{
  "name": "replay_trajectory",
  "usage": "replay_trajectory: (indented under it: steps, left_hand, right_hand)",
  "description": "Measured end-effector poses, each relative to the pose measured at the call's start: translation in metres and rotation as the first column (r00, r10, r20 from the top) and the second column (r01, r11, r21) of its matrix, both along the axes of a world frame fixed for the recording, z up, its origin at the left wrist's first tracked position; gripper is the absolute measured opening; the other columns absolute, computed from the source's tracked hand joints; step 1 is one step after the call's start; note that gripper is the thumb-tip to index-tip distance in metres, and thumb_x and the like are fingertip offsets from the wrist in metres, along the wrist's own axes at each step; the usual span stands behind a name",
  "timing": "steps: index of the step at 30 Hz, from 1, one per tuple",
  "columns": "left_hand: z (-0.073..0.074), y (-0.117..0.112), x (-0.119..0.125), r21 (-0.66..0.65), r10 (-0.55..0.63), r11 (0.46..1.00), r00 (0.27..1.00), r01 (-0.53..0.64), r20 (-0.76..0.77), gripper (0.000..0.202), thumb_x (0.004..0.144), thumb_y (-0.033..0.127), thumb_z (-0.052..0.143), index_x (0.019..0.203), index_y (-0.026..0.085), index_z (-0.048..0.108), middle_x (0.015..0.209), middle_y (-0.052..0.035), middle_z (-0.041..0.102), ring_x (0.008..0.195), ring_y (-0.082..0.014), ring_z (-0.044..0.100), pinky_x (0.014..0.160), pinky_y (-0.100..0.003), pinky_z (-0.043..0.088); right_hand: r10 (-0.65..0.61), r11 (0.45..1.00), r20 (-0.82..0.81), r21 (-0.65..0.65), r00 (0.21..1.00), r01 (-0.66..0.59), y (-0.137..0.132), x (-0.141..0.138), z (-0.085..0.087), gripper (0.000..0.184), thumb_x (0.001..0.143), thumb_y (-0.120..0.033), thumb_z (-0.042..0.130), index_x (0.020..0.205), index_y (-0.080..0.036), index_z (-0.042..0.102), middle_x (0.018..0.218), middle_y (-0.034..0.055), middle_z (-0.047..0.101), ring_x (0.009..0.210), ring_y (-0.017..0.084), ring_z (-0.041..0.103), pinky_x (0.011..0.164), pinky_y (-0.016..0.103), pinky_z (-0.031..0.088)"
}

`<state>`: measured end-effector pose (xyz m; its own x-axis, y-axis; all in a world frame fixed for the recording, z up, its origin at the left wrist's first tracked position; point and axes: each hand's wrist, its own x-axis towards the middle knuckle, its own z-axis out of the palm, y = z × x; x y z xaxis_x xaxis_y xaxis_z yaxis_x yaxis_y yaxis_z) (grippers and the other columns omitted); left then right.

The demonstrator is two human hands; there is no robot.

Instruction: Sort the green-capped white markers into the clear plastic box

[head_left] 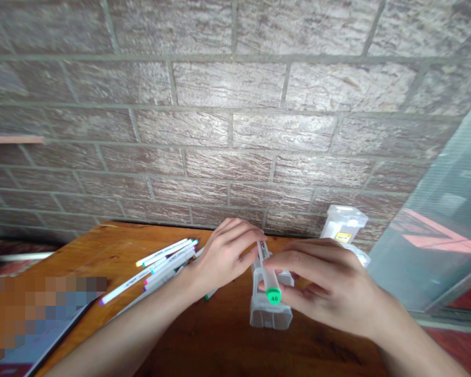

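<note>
A white marker (269, 281) with a green end cap marked 46 points toward me over a clear plastic case (271, 318). My right hand (329, 288) grips it near the capped end, between thumb and fingers. At its far end, the curled fingers and thumb of my left hand (231, 248) close on the marker; the exact contact is partly hidden. The case lies on the wooden table, below the marker and partly covered by my hands. Left of my left hand is a loose pile of white markers (170, 260) with coloured ends, some hidden behind my forearm.
A second clear plastic container (344, 222) with a yellow label stands at the back right. The wooden table (204, 340) meets a brick wall (227, 125) behind. A dark-edged flat object (58, 335), partly pixelated, lies at the left front. A glass panel (435, 235) rises at the right.
</note>
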<state>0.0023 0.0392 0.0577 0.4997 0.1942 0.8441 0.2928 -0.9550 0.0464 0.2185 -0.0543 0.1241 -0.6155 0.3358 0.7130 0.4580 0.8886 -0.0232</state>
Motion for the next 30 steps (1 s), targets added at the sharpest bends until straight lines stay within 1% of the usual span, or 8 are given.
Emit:
replay_trajectory:
  steps: [4, 9, 16, 21, 24, 30]
  left_hand:
    - [0.0007, -0.0005, -0.0005, 0.019, 0.018, 1.0, 0.999, -0.019, 0.029, 0.017, 0.101, 0.008, 0.062, 0.111, 0.018, 0.071, 0.109, -0.007, 0.078, 0.097, -0.0223, 0.07, 0.088, -0.036, 0.052]
    - [-0.0001, -0.0001, 0.0001, 0.03, 0.03, 0.999, 0.999, -0.031, 0.04, 0.021, 0.098, 0.005, 0.062, 0.111, 0.019, 0.071, 0.11, -0.0071, 0.077, 0.098, -0.0224, 0.07, 0.089, -0.036, 0.052]
    - [0.0005, -0.0004, 0.001, 0.023, 0.031, 0.999, 0.999, -0.032, 0.033, 0.021, 0.098, 0.005, 0.062, 0.111, 0.02, 0.07, 0.107, -0.0058, 0.078, 0.096, -0.0221, 0.07, 0.088, -0.037, 0.053]
    - [-0.0002, 0.0004, 0.0007, 0.02, 0.033, 0.999, 0.999, -0.033, 0.03, 0.021, 0.099, 0.005, 0.061, 0.111, 0.02, 0.07, 0.106, -0.0056, 0.078, 0.096, -0.022, 0.07, 0.088, -0.037, 0.053]
    - [-0.0002, 0.0005, 0.0005, 0.021, 0.035, 0.999, 0.999, -0.035, 0.024, 0.021, 0.099, 0.005, 0.061, 0.112, 0.02, 0.07, 0.106, -0.0054, 0.078, 0.096, -0.0219, 0.069, 0.087, -0.037, 0.052]
    - [0.0013, -0.0005, 0.0007, 0.023, 0.032, 0.999, 0.999, -0.033, 0.024, 0.021, 0.099, 0.005, 0.061, 0.111, 0.02, 0.069, 0.105, -0.0054, 0.078, 0.095, -0.0218, 0.069, 0.086, -0.037, 0.052]
  right_hand:
    - [-0.01, 1.0, 0.01, 0.004, 1.0, 0.01, 0.0, -0.0001, 0.0005, 0.007, 0.1, -0.013, 0.069, 0.102, -0.018, 0.074, 0.077, -0.0004, 0.075, 0.059, 0.011, 0.065, 0.06, 0.025, 0.046]
    - [-0.016, 1.0, 0.018, 0.012, 1.0, 0.016, -0.0013, -0.0002, 0.0012, 0.008, 0.101, -0.012, 0.067, 0.1, -0.017, 0.074, 0.075, -0.0012, 0.073, 0.056, 0.01, 0.061, 0.058, 0.025, 0.044]
    - [-0.029, 1.0, 0.023, 0.007, 0.999, 0.029, -0.0013, 0.0007, -0.0001, 0.01, 0.1, -0.011, 0.067, 0.102, -0.015, 0.075, 0.078, -0.0001, 0.075, 0.06, 0.01, 0.064, 0.061, 0.024, 0.046]
    - [-0.028, 1.0, 0.022, 0.014, 0.999, 0.027, -0.0015, 0.0005, 0.0003, 0.009, 0.1, -0.011, 0.067, 0.102, -0.015, 0.075, 0.075, -0.0008, 0.074, 0.056, 0.01, 0.061, 0.058, 0.024, 0.045]
    - [-0.031, 1.0, 0.03, 0.006, 0.999, 0.031, -0.0015, 0.0002, 0.0011, 0.008, 0.101, -0.012, 0.067, 0.099, -0.016, 0.074, 0.076, -0.0001, 0.074, 0.057, 0.01, 0.062, 0.058, 0.024, 0.045]
    - [-0.022, 1.0, 0.025, 0.003, 0.999, 0.022, -0.0015, 0.0004, 0.0008, 0.007, 0.1, -0.011, 0.068, 0.101, -0.015, 0.074, 0.075, -0.0005, 0.073, 0.057, 0.01, 0.061, 0.058, 0.024, 0.044]
